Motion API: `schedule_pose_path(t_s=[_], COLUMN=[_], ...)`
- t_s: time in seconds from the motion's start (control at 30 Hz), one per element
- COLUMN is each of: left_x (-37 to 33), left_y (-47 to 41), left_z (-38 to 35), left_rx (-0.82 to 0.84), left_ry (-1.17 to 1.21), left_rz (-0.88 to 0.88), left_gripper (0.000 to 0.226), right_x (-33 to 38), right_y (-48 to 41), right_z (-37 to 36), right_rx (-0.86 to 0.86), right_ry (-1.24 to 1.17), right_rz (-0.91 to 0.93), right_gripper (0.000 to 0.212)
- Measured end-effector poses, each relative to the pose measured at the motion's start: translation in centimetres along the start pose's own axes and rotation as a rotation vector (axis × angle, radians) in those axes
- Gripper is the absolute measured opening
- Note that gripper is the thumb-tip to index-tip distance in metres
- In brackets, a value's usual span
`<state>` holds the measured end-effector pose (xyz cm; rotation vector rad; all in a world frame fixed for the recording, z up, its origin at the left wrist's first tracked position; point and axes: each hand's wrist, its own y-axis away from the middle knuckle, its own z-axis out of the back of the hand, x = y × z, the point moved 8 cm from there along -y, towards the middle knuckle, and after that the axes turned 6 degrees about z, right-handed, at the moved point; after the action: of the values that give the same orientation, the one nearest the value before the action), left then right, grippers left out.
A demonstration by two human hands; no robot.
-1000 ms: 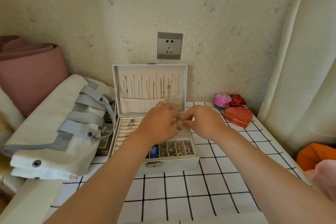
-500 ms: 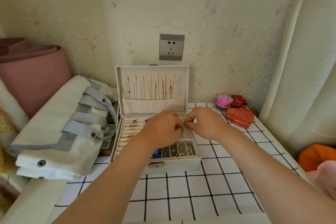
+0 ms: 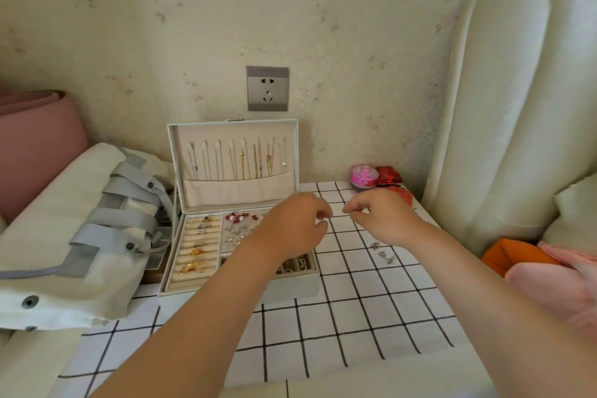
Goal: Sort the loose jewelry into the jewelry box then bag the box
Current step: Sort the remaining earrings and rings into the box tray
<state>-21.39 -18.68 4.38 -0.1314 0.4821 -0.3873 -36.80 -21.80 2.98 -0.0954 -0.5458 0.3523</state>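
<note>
The white jewelry box (image 3: 292, 284) stands open on the checked tablecloth, with necklaces hanging in its lid (image 3: 234, 160) and rings and earrings in its tray. My left hand (image 3: 295, 228) hovers over the box's right edge, thumb and forefinger pinched on what looks like a tiny pale jewelry piece. My right hand (image 3: 381, 216) hovers over the cloth just right of the box, its fingertips pinched together; anything between them is too small to see. Loose silver earrings (image 3: 382, 252) lie on the cloth below my right wrist.
A white bag with grey straps (image 3: 97, 236) lies left of the box. At the back right stand a pink round case (image 3: 363, 175) and a red case (image 3: 389, 175). A padded headboard (image 3: 504, 107) rises on the right, with orange and pink cloth (image 3: 529, 260) below it.
Both hands were pinched together over the box's earring panel. They have drawn apart and shifted right, my right hand now off the box over the cloth.
</note>
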Motion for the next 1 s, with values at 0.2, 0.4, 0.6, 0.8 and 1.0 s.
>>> schedule_pose_path(t_s=[0.2, 0.4, 0.6, 0.8, 1.0], left_x=[-4.2, -5.9, -6.8, -5.8, -4.4], left_y=[-1.1, -1.5, -1.9, -2.1, -2.8], left_z=[-5.2, -9.7, -11.8, -11.5, -9.6], left_rx=[0.128, 0.238, 0.272, 0.268, 0.162], left_ry=[-0.035, -0.112, -0.207, -0.179, -0.098], left_rz=[-0.021, -0.023, -0.104, -0.062, 0.040], left_gripper=[0.025, 0.035, 0.041, 0.028, 0.033], right_x=[-6.8, -10.5, -10.3, -9.4, -9.1], right_y=[4.6, 7.2, 6.9, 6.2, 5.8], right_z=[1.0, 0.4, -0.7, -0.9, -0.9], right_rx=[0.040, 0.136, 0.201, 0.213, 0.237], right_ry=[-0.083, -0.082, -0.058, -0.013, -0.002], right_rz=[-0.157, -0.237, -0.215, -0.162, -0.179], right_gripper=[0.017, 0.020, 0.028, 0.011, 0.022])
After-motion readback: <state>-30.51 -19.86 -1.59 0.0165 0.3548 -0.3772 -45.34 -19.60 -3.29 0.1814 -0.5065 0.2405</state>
